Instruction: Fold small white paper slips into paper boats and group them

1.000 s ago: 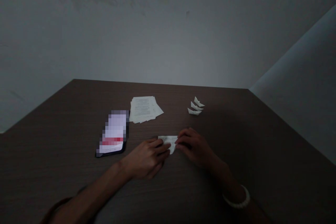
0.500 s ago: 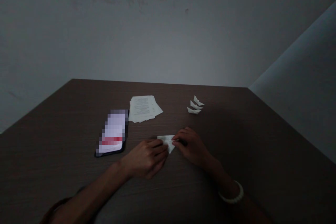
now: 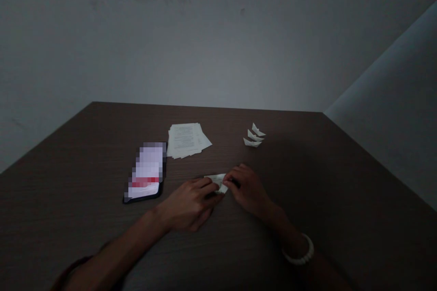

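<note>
A small piece of folded white paper (image 3: 216, 180) sits on the table between my hands, close to the surface. My left hand (image 3: 191, 204) pinches its left side with the fingertips, and my right hand (image 3: 245, 188) grips its right side. Both hands hide much of the paper, so its exact shape cannot be made out. A white bangle (image 3: 298, 252) circles my right wrist.
Beyond my hands lie a stack of printed sheets (image 3: 187, 140) and a small group of folded paper boats (image 3: 254, 136). A phone (image 3: 146, 172) with a pixelated screen lies to the left on the dark wood-grain table (image 3: 290, 154). Walls rise behind the table.
My hands have closed in on the paper, and my left fingers now cover more of it. Its lower point is less visible. My right wrist has shifted slightly left.
</note>
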`<move>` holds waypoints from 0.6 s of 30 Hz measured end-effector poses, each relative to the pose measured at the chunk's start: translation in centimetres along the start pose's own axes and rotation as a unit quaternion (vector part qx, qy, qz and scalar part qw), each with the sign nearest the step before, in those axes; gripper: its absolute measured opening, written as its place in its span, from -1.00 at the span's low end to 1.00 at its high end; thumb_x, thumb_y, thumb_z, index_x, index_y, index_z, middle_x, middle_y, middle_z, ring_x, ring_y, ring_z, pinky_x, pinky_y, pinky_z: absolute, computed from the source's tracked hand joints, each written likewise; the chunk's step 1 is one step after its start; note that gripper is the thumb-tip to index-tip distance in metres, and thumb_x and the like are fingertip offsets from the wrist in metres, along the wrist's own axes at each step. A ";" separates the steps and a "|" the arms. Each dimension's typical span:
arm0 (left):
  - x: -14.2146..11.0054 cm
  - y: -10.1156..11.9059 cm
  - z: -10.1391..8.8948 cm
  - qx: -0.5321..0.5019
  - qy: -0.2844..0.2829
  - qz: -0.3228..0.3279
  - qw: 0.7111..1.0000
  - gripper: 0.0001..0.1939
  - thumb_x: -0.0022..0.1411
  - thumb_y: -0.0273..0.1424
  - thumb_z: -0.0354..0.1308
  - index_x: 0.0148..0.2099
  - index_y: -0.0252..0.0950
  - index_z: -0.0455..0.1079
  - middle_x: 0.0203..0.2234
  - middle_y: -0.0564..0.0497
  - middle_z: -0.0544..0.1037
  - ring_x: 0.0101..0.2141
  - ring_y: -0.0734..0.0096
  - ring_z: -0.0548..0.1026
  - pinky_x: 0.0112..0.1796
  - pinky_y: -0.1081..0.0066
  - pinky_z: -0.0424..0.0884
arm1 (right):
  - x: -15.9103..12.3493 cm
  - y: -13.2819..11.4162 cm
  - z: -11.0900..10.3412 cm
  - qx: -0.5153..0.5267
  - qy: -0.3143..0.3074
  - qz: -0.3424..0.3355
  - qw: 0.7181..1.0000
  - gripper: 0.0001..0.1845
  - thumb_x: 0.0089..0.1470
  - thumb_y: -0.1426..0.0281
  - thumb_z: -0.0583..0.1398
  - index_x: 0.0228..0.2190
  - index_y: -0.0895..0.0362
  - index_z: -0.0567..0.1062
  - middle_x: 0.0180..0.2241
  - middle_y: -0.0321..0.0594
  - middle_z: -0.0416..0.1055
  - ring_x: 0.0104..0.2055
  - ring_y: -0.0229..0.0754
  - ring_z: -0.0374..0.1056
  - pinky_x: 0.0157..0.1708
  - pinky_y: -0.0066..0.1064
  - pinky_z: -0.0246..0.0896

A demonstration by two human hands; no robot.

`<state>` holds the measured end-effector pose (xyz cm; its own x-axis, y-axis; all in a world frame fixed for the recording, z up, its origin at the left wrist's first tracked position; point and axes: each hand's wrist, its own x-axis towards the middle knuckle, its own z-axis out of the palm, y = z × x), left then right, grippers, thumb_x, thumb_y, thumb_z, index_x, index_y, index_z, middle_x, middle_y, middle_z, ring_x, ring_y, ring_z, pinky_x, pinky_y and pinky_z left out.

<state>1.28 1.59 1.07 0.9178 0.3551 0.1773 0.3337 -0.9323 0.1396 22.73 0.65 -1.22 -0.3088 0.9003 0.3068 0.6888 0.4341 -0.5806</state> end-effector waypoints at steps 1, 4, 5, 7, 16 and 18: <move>0.0 0.0 0.0 0.000 -0.003 0.001 1.000 -0.64 0.25 -0.43 0.02 0.09 -0.32 0.36 -0.19 -0.13 0.46 -0.20 0.17 0.43 -0.22 0.22 0.47 | 0.0 0.0 -0.1 0.004 0.000 -0.003 1.000 -0.88 0.09 0.53 0.26 -0.44 0.10 0.47 -0.40 -0.30 0.48 -0.30 -0.18 0.28 -0.23 -0.33 0.13; 0.0 -0.1 0.0 0.001 -0.006 0.007 1.000 -0.62 0.25 -0.44 0.02 0.11 -0.34 0.34 -0.21 -0.12 0.47 -0.19 0.17 0.42 -0.20 0.21 0.47 | -0.1 0.1 -0.8 0.028 -0.009 -0.021 0.999 -0.91 0.11 0.51 0.24 -0.40 0.10 0.47 -0.39 -0.28 0.47 -0.29 -0.18 0.29 -0.21 -0.32 0.15; -0.1 -0.1 0.0 0.002 -0.006 0.009 1.000 -0.61 0.25 -0.44 0.01 0.12 -0.34 0.33 -0.20 -0.12 0.47 -0.19 0.17 0.41 -0.21 0.21 0.47 | -0.1 0.2 -1.1 0.035 -0.014 -0.031 0.999 -0.93 0.09 0.50 0.26 -0.37 0.10 0.48 -0.37 -0.28 0.47 -0.27 -0.18 0.29 -0.18 -0.30 0.16; -0.1 -0.1 -0.1 0.002 -0.002 0.013 1.000 -0.60 0.25 -0.44 0.01 0.13 -0.35 0.33 -0.21 -0.12 0.48 -0.20 0.17 0.41 -0.22 0.22 0.47 | -0.2 0.5 -1.7 0.035 -0.020 -0.043 0.998 -0.82 0.02 0.48 0.31 -0.27 0.09 0.51 -0.28 -0.24 0.46 -0.20 -0.14 0.29 -0.14 -0.27 0.18; 0.1 0.0 -0.2 -0.041 0.028 -0.005 0.999 -0.71 0.22 -0.48 0.00 -0.04 -0.35 0.42 -0.30 -0.11 0.44 -0.26 0.22 0.42 -0.23 0.26 0.43 | -0.4 1.3 -2.3 0.020 -0.060 -0.085 0.994 -0.92 0.04 0.49 0.31 -0.41 0.05 0.59 -0.23 -0.21 0.44 -0.18 -0.14 0.30 -0.13 -0.24 0.23; 0.1 0.0 -0.3 -0.051 0.023 -0.010 0.998 -0.70 0.22 -0.48 0.01 -0.03 -0.37 0.42 -0.28 -0.12 0.42 -0.25 0.21 0.42 -0.22 0.24 0.43 | -0.4 1.3 -2.5 0.021 -0.069 -0.091 0.993 -0.90 0.05 0.49 0.30 -0.39 0.04 0.60 -0.22 -0.20 0.46 -0.18 -0.14 0.30 -0.14 -0.24 0.24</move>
<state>1.35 1.66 1.36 0.8997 0.3786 0.2173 0.3265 -0.9140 0.2408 25.40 0.79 -0.21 -0.5148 0.8011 0.3054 0.5857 0.5888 -0.5571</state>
